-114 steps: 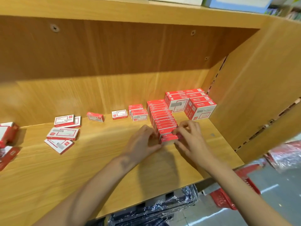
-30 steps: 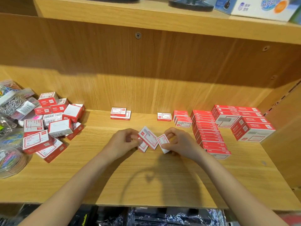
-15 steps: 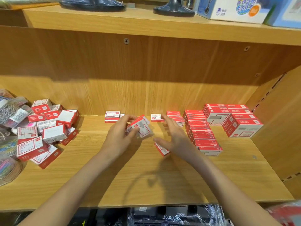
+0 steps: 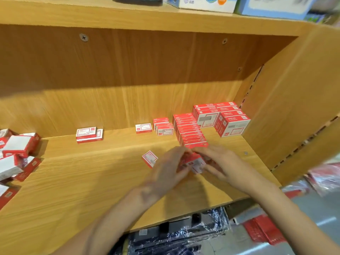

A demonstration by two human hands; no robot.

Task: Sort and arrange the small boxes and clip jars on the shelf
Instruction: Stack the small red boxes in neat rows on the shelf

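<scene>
The sorting looks a good way along but not finished. On the right of the shelf [image 4: 77, 177] the small boxes stand in order: a block of larger red-and-white boxes [image 4: 221, 117] in the back corner, a long front-to-back row [image 4: 190, 130] just left of it, then a short stack [image 4: 163, 126] of three and a single box [image 4: 143, 128]. Further left lies a pair stacked flat [image 4: 89, 135], well apart from the rest.

The left hand [image 4: 168, 170] and right hand [image 4: 219, 162] are close together at the near end of the long row, fingers curled round a small clutch of boxes [image 4: 193, 161] held between them (motion blur hides how many, probably two or three). I judge they are being added to that row. One loose box [image 4: 149, 158] lies tilted on the shelf just left of the hands.

Still to be sorted: a jumbled heap [image 4: 17, 155] at the left edge, roughly eight boxes visible, partly cut off. The long row shows about ten boxes; the corner block at least six. No clip jars are in view, so their state cannot be told.
</scene>
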